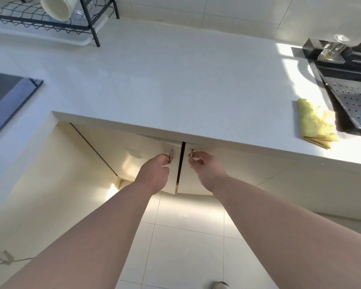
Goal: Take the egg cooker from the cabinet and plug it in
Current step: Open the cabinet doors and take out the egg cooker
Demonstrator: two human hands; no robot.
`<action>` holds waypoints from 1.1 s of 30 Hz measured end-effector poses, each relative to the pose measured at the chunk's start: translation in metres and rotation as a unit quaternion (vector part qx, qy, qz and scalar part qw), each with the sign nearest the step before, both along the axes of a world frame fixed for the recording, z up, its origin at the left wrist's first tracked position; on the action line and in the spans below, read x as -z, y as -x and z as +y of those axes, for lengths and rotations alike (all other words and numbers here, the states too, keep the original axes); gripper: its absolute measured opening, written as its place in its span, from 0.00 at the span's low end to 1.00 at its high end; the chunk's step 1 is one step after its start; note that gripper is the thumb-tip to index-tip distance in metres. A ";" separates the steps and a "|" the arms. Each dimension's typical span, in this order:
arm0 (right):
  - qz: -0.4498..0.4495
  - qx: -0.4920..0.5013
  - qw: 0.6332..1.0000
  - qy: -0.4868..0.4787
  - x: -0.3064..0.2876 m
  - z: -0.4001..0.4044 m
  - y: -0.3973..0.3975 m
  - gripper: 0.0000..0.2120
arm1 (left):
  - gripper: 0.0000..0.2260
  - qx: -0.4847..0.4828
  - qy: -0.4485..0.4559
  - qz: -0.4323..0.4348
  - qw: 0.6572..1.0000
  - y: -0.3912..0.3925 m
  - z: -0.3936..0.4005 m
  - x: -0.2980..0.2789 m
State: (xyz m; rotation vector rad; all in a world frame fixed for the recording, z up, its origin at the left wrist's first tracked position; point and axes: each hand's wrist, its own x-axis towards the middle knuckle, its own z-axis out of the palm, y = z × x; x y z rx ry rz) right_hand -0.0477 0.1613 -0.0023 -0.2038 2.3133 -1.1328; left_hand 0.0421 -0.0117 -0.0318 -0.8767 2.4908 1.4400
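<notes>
Both forearms are reaching down: the left hand (154, 174) is curling round the left door handle (171, 156), the right hand (206, 170) pinching the right door handle (191, 153). The egg cooker is lying unseen behind these cabinet doors (198, 184); a loose pinch may be slipping off.

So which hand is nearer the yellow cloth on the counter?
Right. The right hand grips the right cabinet door's handle, below and left of the yellow cloth. The left hand holds the left door's handle, farther left across the door gap.
</notes>
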 end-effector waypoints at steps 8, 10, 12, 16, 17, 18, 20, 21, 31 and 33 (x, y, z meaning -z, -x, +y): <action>0.042 -0.015 0.992 -0.115 -0.004 0.031 -0.064 0.16 | 0.08 -0.007 0.046 -0.066 0.997 -0.067 0.011 -0.021; 0.054 -0.017 0.989 -0.139 -0.007 0.042 -0.083 0.14 | 0.20 -0.012 0.046 -0.086 0.995 -0.088 0.009 -0.027; 0.059 -0.010 0.986 -0.157 -0.007 0.053 -0.098 0.13 | 0.30 -0.023 0.061 -0.102 0.993 -0.106 0.007 -0.032; 0.059 0.009 0.974 -0.219 -0.014 0.065 -0.126 0.13 | 0.42 -0.029 0.064 -0.127 0.989 -0.141 -0.003 -0.047; 0.051 0.015 0.971 -0.233 -0.015 0.069 -0.133 0.12 | 0.42 -0.033 0.055 -0.135 0.989 -0.149 -0.006 -0.050; 0.041 0.025 0.970 -0.239 -0.017 0.072 -0.140 0.11 | 0.41 -0.036 0.051 -0.141 0.988 -0.156 -0.008 -0.053; 0.021 0.037 0.967 -0.251 -0.023 0.080 -0.154 0.11 | 0.38 -0.045 0.046 -0.147 0.987 -0.171 -0.012 -0.060; 0.014 0.038 0.965 -0.259 -0.027 0.085 -0.162 0.11 | 0.37 -0.051 0.039 -0.148 0.987 -0.179 -0.015 -0.063; -0.070 0.074 0.958 -0.268 -0.034 0.115 -0.197 0.26 | 0.22 -0.075 0.099 -0.174 0.977 -0.239 -0.053 -0.071; -0.080 0.085 0.954 -0.278 -0.038 0.119 -0.195 0.26 | 0.21 -0.122 0.106 -0.158 0.974 -0.254 -0.055 -0.072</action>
